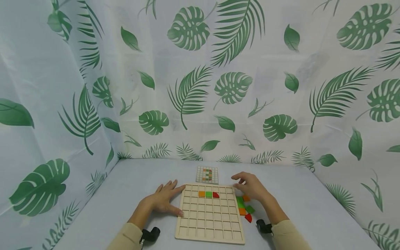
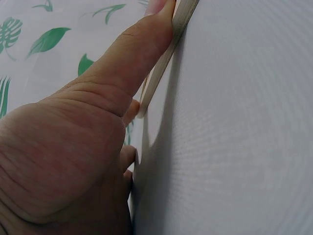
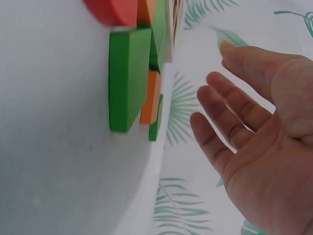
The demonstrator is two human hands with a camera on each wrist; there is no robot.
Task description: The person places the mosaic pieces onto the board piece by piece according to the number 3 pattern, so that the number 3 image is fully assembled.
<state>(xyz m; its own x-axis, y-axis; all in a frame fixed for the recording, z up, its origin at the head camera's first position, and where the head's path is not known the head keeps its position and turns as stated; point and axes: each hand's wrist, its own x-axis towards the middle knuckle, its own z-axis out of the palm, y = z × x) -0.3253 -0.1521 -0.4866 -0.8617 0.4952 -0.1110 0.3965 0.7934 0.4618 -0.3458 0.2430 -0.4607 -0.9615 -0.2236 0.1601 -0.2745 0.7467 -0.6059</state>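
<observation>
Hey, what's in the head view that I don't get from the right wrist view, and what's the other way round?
Only the head view: the left hand at the edge of the board, the small pattern card beyond it, and the orange, green and red row set in its grid.

Only the right wrist view: the palm of the right hand, with no piece in it.

Both: that hand, part of the board, loose pieces in green, orange and red, and the leaf-print curtain.
</observation>
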